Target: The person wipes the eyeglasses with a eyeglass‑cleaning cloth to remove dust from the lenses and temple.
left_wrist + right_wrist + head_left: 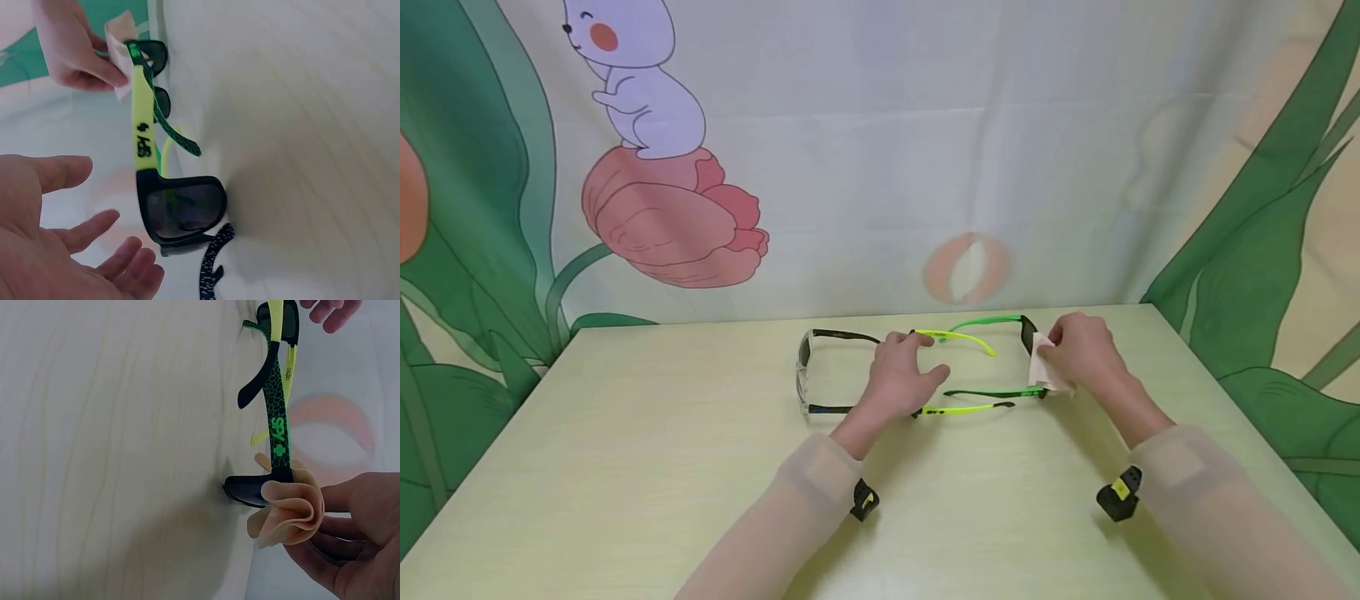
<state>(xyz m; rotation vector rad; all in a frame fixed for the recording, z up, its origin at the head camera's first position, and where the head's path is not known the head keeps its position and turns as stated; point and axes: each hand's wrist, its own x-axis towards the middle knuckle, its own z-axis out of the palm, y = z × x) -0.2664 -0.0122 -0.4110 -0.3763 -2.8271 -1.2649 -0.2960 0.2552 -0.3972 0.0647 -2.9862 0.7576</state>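
My right hand [1086, 354] pinches a folded pale pink cloth [1047, 368] against the front of the green-armed sunglasses [1000, 393] on the right. In the right wrist view the cloth [300, 509] wraps partly over a dark lens, below the green patterned arm [277, 419]. My left hand [902, 379] hovers over the middle pair, the yellow-armed sunglasses [964, 410], fingers spread and gripping nothing. The left wrist view shows that pair's black front [184, 209] just beside the fingers, apart from them. Behind the left hand it is partly hidden in the head view.
A third pair, clear-framed sunglasses [801, 385] with dark arms, stands at the left of the row. All three rest on a pale wooden table [647, 467]. A printed curtain [850, 167] hangs along the table's back edge and sides.
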